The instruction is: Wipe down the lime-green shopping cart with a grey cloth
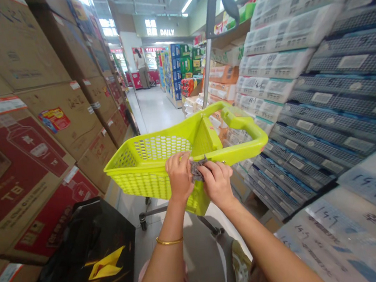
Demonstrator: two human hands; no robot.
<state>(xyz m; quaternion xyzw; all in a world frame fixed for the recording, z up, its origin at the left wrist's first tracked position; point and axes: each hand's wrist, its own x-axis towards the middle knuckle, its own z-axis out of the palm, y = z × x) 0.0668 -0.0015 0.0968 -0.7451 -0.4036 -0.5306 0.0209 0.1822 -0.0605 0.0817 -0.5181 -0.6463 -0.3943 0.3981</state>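
Observation:
A lime-green plastic shopping cart (152, 182) with perforated basket walls stands right in front of me. My left hand (179, 176) is closed over the near rim of its basket, beside a crumpled grey cloth (198, 171). The cloth lies against the cart's side, between my two hands. My right hand (217, 177) pinches it with the thumb and fingers, just below the start of the looped green handle (256, 139). What the left fingers grip behind the rim is partly hidden.
Stacked cartons (47, 114) line the left, with a black box (99, 257) on the floor. Piled bundles (277, 57) and dark crates (310, 130) rise at right. A metal pole (207, 72) with a grey handle stands behind the cart. Down the aisle is a person (141, 69).

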